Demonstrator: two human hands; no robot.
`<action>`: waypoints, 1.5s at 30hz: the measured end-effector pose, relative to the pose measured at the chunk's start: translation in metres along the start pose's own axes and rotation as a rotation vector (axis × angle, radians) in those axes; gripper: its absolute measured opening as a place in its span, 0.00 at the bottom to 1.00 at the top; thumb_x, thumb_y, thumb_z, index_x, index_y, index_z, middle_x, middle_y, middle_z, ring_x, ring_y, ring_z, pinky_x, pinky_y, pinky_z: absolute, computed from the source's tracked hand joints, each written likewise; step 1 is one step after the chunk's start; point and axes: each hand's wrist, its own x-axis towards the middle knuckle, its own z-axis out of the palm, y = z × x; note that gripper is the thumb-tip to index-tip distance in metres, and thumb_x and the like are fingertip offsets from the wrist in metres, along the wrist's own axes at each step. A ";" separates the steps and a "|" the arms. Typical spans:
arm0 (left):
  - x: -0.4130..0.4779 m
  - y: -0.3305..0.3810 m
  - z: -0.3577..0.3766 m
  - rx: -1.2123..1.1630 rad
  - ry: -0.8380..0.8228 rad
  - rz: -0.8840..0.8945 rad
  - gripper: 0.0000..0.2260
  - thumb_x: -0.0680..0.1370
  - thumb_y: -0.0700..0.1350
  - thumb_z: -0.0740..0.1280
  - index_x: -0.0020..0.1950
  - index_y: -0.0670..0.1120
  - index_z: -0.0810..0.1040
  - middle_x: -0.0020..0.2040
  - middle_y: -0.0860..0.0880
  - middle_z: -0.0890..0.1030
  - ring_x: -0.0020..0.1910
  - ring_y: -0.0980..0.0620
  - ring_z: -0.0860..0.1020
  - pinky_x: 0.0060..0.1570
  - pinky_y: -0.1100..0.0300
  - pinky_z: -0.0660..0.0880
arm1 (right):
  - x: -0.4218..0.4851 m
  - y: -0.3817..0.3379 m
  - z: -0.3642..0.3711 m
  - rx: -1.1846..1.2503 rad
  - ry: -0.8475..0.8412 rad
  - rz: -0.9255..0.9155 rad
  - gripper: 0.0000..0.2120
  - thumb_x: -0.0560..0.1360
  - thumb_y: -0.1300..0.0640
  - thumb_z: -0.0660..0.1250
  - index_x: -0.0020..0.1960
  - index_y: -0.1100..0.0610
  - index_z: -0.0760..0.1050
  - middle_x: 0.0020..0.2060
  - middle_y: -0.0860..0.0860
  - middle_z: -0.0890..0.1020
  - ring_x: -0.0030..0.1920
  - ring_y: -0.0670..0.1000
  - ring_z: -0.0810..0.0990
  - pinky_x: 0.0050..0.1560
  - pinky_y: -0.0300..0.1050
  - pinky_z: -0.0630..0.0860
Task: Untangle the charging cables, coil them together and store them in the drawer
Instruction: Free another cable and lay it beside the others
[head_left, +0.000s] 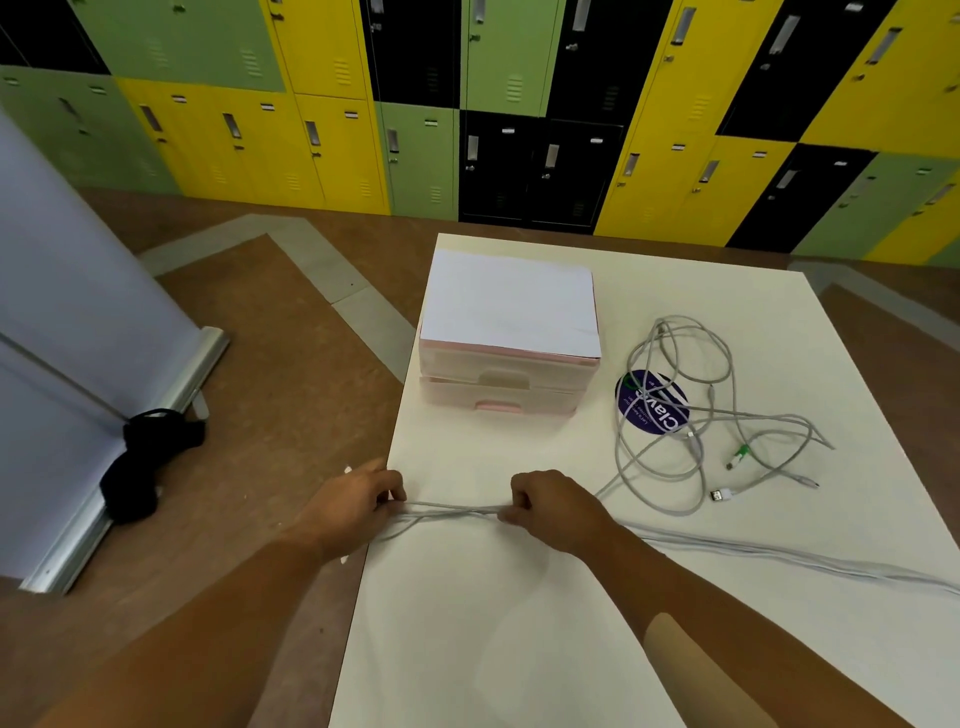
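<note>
Lower centre, the left hand (358, 506) and right hand (553, 506) each pinch thin grey cables (452, 510), pulled straight between them on the matte white bench (467, 623). Right of the boxy plastic drawers (504, 387), the rest lies in loose tangled loops.

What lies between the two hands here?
In the head view, grey cable strands stretch from the left hand to the right hand, over the white table.

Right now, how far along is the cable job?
Early. Done: only one stretch is pulled straight. In hand: the left hand and right hand pinch the grey cable strands taut between them. Left: the tangle beside the drawer unit is knotted, nothing is coiled, and that unit looks closed.
</note>
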 end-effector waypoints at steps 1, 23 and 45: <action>-0.001 -0.002 0.000 -0.007 -0.007 0.012 0.02 0.77 0.48 0.69 0.46 0.55 0.79 0.44 0.57 0.73 0.40 0.58 0.74 0.40 0.61 0.70 | 0.000 0.002 0.000 -0.037 0.014 0.000 0.14 0.76 0.46 0.68 0.39 0.53 0.70 0.35 0.47 0.75 0.34 0.48 0.72 0.35 0.45 0.67; 0.016 0.014 0.005 0.198 0.079 0.181 0.11 0.74 0.58 0.63 0.44 0.53 0.81 0.41 0.55 0.77 0.40 0.51 0.76 0.38 0.58 0.70 | -0.002 0.022 0.015 -0.124 0.102 -0.053 0.05 0.77 0.57 0.62 0.42 0.52 0.73 0.42 0.49 0.77 0.41 0.53 0.77 0.43 0.49 0.74; 0.060 0.111 0.062 0.020 -0.120 0.183 0.07 0.74 0.41 0.64 0.41 0.52 0.77 0.41 0.55 0.73 0.42 0.54 0.73 0.38 0.60 0.68 | -0.024 0.054 -0.002 -0.130 0.118 0.121 0.12 0.75 0.43 0.67 0.42 0.50 0.71 0.43 0.46 0.75 0.41 0.51 0.75 0.41 0.46 0.69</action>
